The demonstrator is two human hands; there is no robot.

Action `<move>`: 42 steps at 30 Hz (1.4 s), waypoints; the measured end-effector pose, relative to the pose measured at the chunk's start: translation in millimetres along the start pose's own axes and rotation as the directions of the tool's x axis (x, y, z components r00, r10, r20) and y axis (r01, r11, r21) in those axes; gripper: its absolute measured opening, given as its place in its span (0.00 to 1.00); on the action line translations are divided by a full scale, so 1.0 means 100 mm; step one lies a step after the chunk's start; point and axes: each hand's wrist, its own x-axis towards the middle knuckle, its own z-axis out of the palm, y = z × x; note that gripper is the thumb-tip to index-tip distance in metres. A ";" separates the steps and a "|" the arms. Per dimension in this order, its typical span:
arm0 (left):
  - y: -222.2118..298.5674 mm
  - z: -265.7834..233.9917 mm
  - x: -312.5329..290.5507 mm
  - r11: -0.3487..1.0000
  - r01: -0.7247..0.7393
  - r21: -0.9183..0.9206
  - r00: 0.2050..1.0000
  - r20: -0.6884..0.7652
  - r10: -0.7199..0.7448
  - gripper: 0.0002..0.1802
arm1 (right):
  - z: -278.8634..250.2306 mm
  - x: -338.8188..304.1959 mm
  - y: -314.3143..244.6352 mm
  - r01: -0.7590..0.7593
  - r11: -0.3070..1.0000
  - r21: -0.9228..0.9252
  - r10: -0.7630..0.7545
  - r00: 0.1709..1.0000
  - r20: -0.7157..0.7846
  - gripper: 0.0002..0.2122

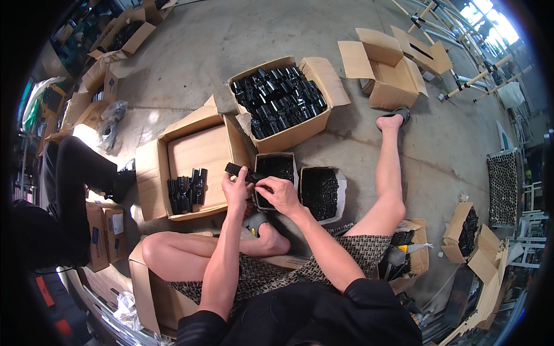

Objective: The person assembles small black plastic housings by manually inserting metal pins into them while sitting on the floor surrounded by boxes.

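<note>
My left hand (235,189) is closed round a black tubular fitting (233,168), its outer end sticking out past the fingers. The thumb and fingers of my right hand (280,195) pinch together at the fitting's other end; what they hold there is hidden. Just beyond my right hand are two small boxes of little black parts, a left one (277,167) and a right one (319,195). An open carton (199,151) lies left of my left hand, with a few similar black fittings (186,190) in a row at its near end.
A full carton (300,137) of black fittings stands ahead. An open carton (394,92) sits at the far right near a pipe rack (456,34). Another person's dark-clothed leg (81,167) is at the left. Beside my right thigh is a carton (420,262) with tools and parts.
</note>
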 end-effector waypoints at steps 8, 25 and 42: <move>-0.04 0.01 -0.03 0.997 -0.068 0.025 0.998 -0.007 0.068 0.19 | 0.24 0.01 -0.01 0.042 0.959 -0.280 -0.078 0.990 -0.117 0.07; 0.44 -0.05 -0.19 0.565 -0.142 0.813 0.952 0.269 -0.148 0.25 | -0.14 0.18 0.25 -0.603 0.760 0.243 0.590 0.796 0.133 0.15; 0.02 0.25 -0.45 0.769 -0.449 0.454 0.802 0.584 0.124 0.23 | -0.95 -0.28 0.98 -0.726 0.682 -0.087 0.730 0.682 0.034 0.20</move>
